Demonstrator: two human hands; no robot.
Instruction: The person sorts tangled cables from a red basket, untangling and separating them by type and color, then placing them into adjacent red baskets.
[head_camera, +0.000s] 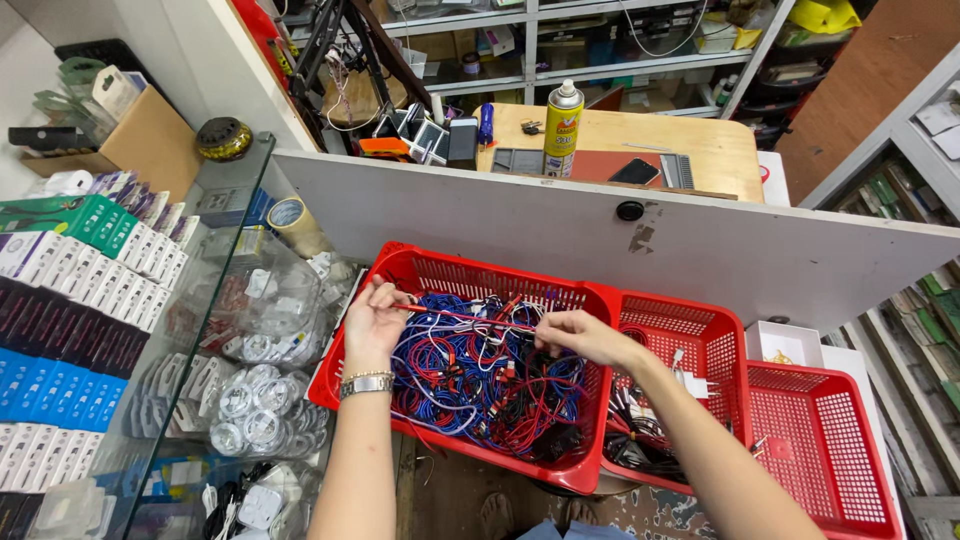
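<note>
1. Cable: a thin red cable (470, 318) is stretched between both hands above a red basket (440, 268). Its long axis runs nearly level, left to right, dipping slightly toward the right end.
2. The left hand (375, 318) pinches one end of the red cable between thumb and fingertips; the other fingers are curled in loosely. A metal watch (365, 384) and a thin bracelet sit on that wrist.
3. The right hand (578, 335) grips the other end in closed fingertips, palm turned down, over the basket's right half.
4. Below the taut length lies a tangled heap of cables (480, 385) in blue, red, white and black, filling the basket. The held piece passes just above this heap; whether it is caught in the tangle cannot be told.
5. Just beside, to the right, a second red basket (715, 335) holds black cables and a white charger plug (688, 380). A third red basket (830, 450) stands further right.
6. On the left is a glass display case (215, 290) with rows of small boxes in white, blue, black and green.
7. Behind the baskets a grey board (600, 235) stands upright, with a wooden table (700, 145) beyond it carrying a spray can (563, 125) and a dark phone (634, 172).
</note>
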